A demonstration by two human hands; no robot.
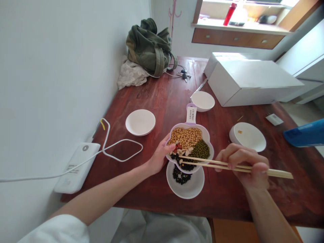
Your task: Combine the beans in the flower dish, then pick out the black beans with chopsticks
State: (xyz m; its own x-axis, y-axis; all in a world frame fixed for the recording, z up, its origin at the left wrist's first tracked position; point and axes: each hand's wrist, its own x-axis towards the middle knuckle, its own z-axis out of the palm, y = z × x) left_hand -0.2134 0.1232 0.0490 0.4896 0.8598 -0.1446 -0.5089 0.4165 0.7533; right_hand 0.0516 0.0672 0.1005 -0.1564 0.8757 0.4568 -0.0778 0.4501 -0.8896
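My left hand (160, 157) grips the edge of a lilac divided dish (208, 136) above a reddish-brown wooden table (152, 101). The dish holds yellow soybeans (185, 137), green mung beans (199, 150), black beans (182, 162), and some red and pale seeds. My right hand (241, 162) holds a pair of wooden chopsticks (215, 163), their tips over the black beans. Whether the tips pinch a bean, I cannot tell. Below the dish sits a white bowl (194, 189) with a heap of black beans (181, 176), partly hidden by the dish.
Several other white bowls, including one (140, 122) to the left and a tilted one (247, 136) to the right, stand on the table. Farther back are a white box (253, 81), keys (184, 75) and a green bag (149, 47). A white power bank (76, 167) lies by the wall.
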